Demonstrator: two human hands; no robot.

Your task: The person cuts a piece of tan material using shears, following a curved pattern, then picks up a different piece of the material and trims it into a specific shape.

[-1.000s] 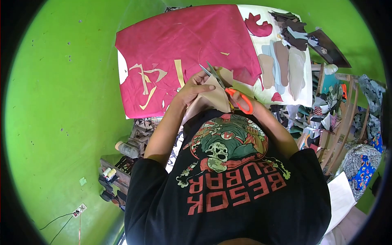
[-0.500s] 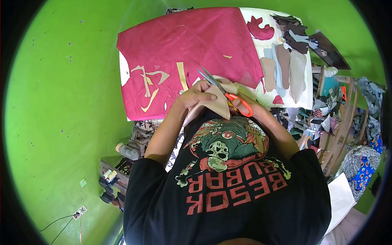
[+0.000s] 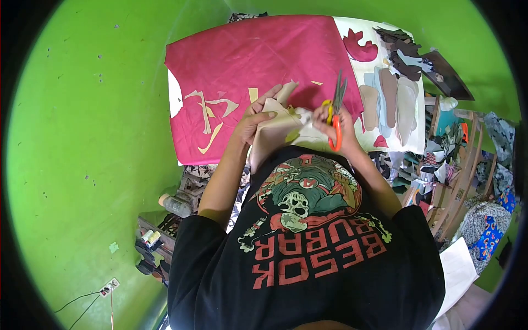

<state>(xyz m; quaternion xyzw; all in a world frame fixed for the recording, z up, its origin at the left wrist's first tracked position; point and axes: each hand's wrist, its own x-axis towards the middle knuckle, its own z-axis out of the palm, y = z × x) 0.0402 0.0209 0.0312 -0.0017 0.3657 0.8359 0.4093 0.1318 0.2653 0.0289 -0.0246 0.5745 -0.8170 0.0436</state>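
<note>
My left hand (image 3: 256, 118) is closed on a beige piece of sheet material (image 3: 269, 135), its thumb on top. The piece is folded, and its lower part hangs against my black shirt. In my right hand (image 3: 342, 122) is a pair of scissors (image 3: 339, 93) with orange and yellow handles, the blades pointing away from me and slightly apart. The scissors are clear of the beige piece, to its right. Beneath both hands lies a large red sheet (image 3: 242, 60) on the table.
Narrow cream offcuts (image 3: 209, 137) lie on the red sheet. To the right, sole-shaped pieces (image 3: 388, 102), a red scrap (image 3: 361, 47) and dark cut pieces (image 3: 404, 55) rest on a white surface (image 3: 357, 71). A wooden rack (image 3: 459, 181) with fabric scraps stands at the right.
The scissors have moved right, away from the beige piece, and turned so the blades point more straight ahead. My left hand still grips the piece, which has opened out more.
</note>
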